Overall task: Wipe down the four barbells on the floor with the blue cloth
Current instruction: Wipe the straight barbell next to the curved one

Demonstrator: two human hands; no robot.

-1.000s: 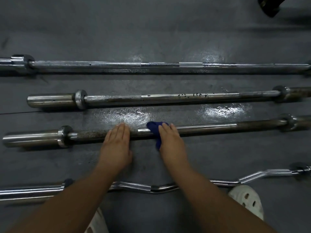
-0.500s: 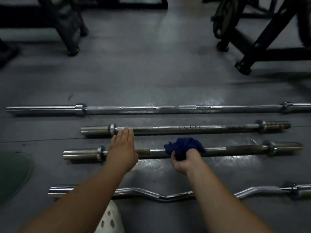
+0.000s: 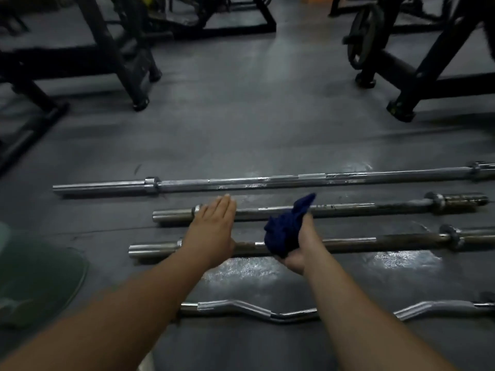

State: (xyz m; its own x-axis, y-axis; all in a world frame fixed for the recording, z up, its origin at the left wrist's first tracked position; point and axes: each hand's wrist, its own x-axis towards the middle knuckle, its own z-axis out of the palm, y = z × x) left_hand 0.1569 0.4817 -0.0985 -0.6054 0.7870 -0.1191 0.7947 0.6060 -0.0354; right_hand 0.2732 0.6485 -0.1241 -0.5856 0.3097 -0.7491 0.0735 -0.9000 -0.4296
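Right hand [image 3: 300,254] held the bunched blue cloth [image 3: 284,232] in a curled grip, apparently clear of the near middle barbell [image 3: 348,243]; left hand [image 3: 213,228] spread flat over the far middle barbell [image 3: 348,207]; likely changing bars, so next the cloth must wrap that shaft.

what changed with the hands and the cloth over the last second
The right hand lifted the blue cloth off the second-nearest barbell, turned palm up and now grips it bunched. The left hand, fingers straight, slid forward toward the next barbell. The barbells themselves lie where they were.
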